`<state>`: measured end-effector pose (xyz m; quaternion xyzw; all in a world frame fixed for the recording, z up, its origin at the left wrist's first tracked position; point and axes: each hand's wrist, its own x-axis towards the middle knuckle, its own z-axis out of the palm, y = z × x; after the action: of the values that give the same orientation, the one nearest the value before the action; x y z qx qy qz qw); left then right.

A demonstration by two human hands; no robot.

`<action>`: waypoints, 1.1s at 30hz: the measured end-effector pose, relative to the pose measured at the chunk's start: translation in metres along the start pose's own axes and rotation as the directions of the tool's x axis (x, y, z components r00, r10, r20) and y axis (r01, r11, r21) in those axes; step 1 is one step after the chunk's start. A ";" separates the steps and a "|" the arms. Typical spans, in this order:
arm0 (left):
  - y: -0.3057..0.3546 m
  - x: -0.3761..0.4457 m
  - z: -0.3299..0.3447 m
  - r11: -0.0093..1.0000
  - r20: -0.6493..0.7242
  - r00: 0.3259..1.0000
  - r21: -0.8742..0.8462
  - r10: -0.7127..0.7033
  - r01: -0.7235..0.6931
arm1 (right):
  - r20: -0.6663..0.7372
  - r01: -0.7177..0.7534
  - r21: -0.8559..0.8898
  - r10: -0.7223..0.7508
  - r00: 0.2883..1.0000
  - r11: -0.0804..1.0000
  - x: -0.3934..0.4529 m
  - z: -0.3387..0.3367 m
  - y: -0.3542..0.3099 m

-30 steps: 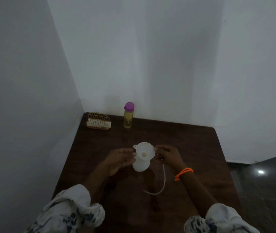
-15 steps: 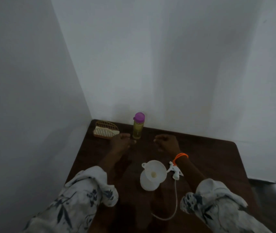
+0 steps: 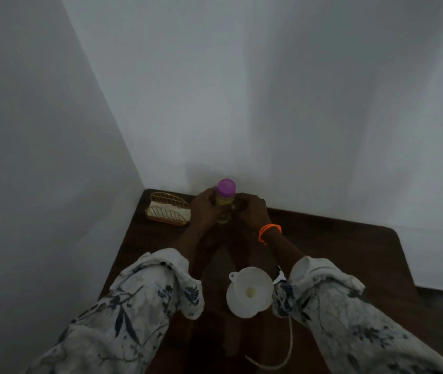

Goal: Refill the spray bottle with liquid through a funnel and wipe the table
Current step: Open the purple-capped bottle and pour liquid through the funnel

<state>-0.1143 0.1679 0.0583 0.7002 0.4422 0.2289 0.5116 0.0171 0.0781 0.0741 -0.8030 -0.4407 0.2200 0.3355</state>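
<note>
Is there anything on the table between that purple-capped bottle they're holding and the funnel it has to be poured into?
Nothing visible. Both hands, left hand and right hand, grip the purple-capped bottle; only bare dark table lies between it and the white funnel. The wire basket sits off to the side.

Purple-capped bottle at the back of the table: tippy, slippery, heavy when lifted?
The purple-capped bottle stands tall and narrow, so a push near the cap would probably tip it. Yellowish liquid seems to fill much of it, so likely weighty for its size. It looks like smooth plastic, possibly slick; the left hand and right hand wrap it from both sides, which should steady it.
</note>
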 end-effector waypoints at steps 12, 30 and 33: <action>0.056 -0.017 -0.025 0.986 0.049 0.985 0.018 0.163 -0.164 | 0.013 0.025 0.084 -0.026 1.000 0.996 -0.027 -0.035 -0.017; 0.210 -0.066 -0.095 0.857 0.544 0.756 -0.514 0.363 -0.041 | 0.131 0.101 0.507 -0.192 0.973 0.856 -0.111 -0.166 -0.083; 0.226 -0.072 -0.100 0.835 0.625 0.652 -0.550 0.430 -0.022 | 0.244 0.053 0.558 -0.225 0.943 0.828 -0.127 -0.175 -0.095</action>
<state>-0.1409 0.1389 0.3124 0.6271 0.0331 0.1016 0.7715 0.0125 -0.0540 0.2695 -0.5971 -0.4633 0.4298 0.4940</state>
